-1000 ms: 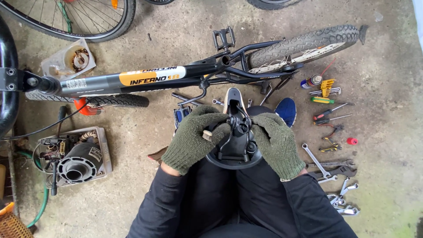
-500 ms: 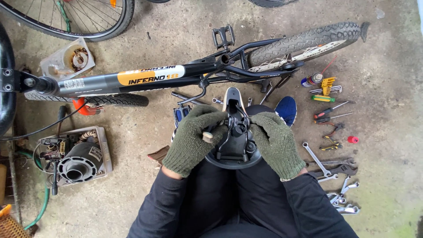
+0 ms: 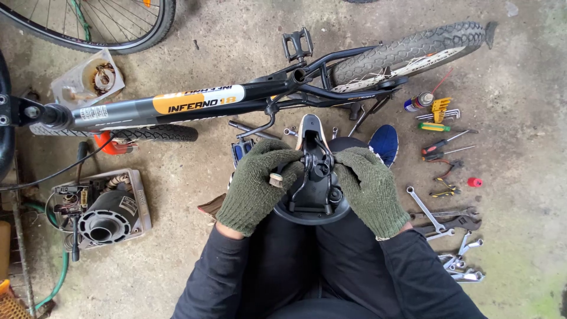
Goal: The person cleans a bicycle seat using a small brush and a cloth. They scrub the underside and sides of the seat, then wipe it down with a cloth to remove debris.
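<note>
Nearby: bicycle point(image 3: 195, 105) ahead | wrenches point(image 3: 440, 215) right | motor point(image 3: 106, 214) left

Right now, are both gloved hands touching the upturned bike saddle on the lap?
Touching. The head view shows the left hand and the right hand wrapped against either side of the black saddle, fingers on its underside rails.

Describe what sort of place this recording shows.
Probably an informal bicycle repair spot: a bike frame lies on bare concrete floor, wrenches lie scattered, and gloved hands hold a saddle.
</note>
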